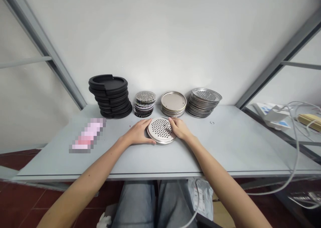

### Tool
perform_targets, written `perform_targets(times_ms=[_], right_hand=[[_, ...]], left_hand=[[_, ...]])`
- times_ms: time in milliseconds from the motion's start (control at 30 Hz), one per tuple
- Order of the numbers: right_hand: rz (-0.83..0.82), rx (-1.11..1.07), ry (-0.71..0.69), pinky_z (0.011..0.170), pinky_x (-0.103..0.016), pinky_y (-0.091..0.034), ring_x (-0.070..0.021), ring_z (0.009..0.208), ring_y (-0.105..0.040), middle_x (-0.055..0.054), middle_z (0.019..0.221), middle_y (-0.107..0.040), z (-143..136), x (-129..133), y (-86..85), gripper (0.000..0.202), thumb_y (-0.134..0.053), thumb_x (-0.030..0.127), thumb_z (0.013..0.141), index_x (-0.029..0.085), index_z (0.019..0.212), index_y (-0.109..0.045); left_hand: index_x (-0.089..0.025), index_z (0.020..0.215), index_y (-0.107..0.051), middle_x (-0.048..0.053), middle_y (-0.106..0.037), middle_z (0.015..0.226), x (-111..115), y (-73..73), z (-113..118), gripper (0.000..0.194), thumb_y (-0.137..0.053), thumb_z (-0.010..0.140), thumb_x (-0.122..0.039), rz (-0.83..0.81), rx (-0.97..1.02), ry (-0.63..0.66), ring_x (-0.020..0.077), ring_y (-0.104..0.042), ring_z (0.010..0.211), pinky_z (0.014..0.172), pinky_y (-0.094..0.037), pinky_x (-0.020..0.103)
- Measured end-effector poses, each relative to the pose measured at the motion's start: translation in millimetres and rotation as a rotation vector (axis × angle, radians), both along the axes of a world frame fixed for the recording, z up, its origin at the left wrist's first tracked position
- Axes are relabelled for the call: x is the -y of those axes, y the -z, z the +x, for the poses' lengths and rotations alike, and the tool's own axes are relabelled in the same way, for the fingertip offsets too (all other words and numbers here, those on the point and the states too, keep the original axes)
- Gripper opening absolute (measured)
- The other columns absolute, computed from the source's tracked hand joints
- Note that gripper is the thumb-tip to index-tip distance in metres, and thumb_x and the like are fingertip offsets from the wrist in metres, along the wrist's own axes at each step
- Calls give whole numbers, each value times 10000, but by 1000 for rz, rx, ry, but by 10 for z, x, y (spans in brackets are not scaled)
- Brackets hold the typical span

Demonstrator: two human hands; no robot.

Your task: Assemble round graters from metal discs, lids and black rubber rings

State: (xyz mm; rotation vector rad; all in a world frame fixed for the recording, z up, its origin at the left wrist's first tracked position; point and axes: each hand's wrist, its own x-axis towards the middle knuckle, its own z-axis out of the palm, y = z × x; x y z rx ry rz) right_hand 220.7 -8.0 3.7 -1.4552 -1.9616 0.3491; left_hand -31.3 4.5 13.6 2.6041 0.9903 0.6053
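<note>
at tabletop (pixel 250 151) centre: left hand (pixel 140 132) half-curled around rim of perforated metal disc (pixel 160 128); right hand (pixel 178 127) loosely bent, gripping its opposite edge.

Round silvery metal disc (pixel 162 130) with rows of dark slots, lying flat on the table (pixel 120 161), between both hands.

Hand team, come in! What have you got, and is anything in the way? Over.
Left hand and right hand holding holed disc, one each side. Plain-topped stack close behind it. Over.
</note>
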Motion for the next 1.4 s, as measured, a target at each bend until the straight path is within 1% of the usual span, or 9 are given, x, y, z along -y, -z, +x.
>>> perform_targets(times_ms=[133,300,533,700,833,1000,1167,1333,1400], right_hand=[[16,36,0,827,-278,-406,-206,893,-609,-100,942,-688,-4,-6,10,522,-262,480,972,186,783,-651],[19,64,-14,832,-265,-404,-195,892,-603,-100,942,-686,-17,8,-19,479,-290,456,973,182,802,-644],[30,121,-26,800,-269,-409,-190,843,-589,-98,868,-674,-31,22,-32,459,-305,434,972,176,750,-614],[22,133,-23,815,-279,-402,-193,854,-588,-109,875,-679,-47,18,-22,454,-314,424,971,164,789,-639],[30,132,-25,809,-282,-401,-191,832,-583,-101,850,-676,-55,19,-21,457,-321,431,970,163,768,-632],[52,120,-34,809,-286,-404,-189,818,-580,-94,843,-667,-54,16,-13,467,-313,449,971,172,750,-617],[44,136,-33,825,-293,-411,-192,841,-582,-102,862,-668,-53,13,-11,466,-313,447,972,168,778,-633],[40,137,-36,840,-305,-417,-202,862,-587,-114,894,-676,-50,9,-11,467,-309,436,974,164,813,-653],[38,131,-42,863,-320,-417,-214,899,-594,-125,941,-680,-43,0,3,462,-310,432,973,155,869,-665]], left_hand=[[-189,1438,-320,147,-441,1419,-9,3,3,1114,-745,540,-692,1,0,1,355,-406,1302,1077,-341,468],[-193,1437,-327,141,-426,1431,-13,-5,-14,1106,-744,542,-689,-10,-7,-1,343,-398,1308,1093,-323,462],[-195,1438,-333,136,-397,1448,-13,-9,-24,1125,-732,524,-717,-34,-35,-28,337,-391,1311,1102,-321,447],[-201,1439,-331,134,-389,1454,-25,-15,-39,1128,-745,518,-703,-66,-60,-26,342,-378,1321,1110,-306,451],[-203,1442,-327,137,-390,1454,-39,-15,-62,1121,-759,523,-678,-88,-59,-7,344,-365,1330,1108,-306,458],[-205,1430,-351,142,-416,1433,-55,11,-77,1104,-760,519,-676,-72,-57,5,355,-378,1319,1091,-326,470],[-212,1412,-383,141,-434,1419,-59,26,-79,1074,-776,515,-654,-77,-38,3,359,-391,1307,1083,-332,472],[-195,1433,-340,153,-408,1436,-55,17,-77,1108,-759,526,-675,-76,-67,8,359,-371,1322,1091,-316,475],[-197,1452,-300,151,-382,1455,-47,7,-74,1131,-748,535,-685,-74,-80,22,355,-348,1337,1100,-302,475]])
